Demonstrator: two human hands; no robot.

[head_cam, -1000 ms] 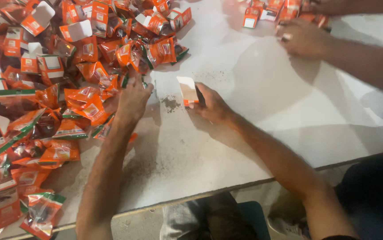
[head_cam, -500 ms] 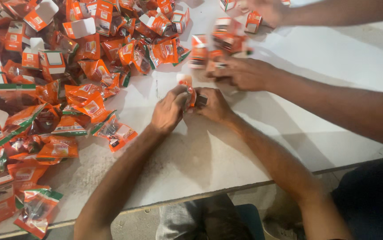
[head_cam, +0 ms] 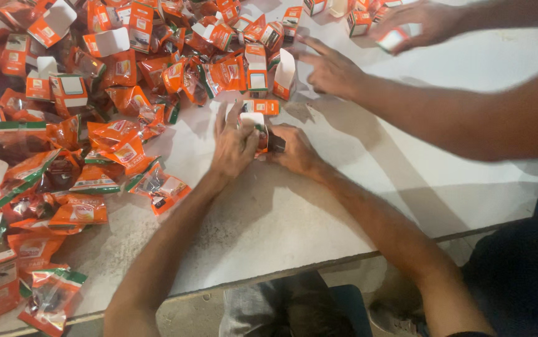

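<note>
At the centre of the frame, your left hand and right hand pinch a small orange-and-white cardboard box, light and easily crushed, so grip its folded edges.

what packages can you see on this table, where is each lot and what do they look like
Small box: between the left hand and right hand, orange and white, flap open.
Pouches: heaped at left, flat shiny orange packs with green edges.
Open boxes: top centre, small, upright, orange with white flaps.
Far boxes: top right by another person's hands, small, orange and white.
Table: white, scuffed.
</note>
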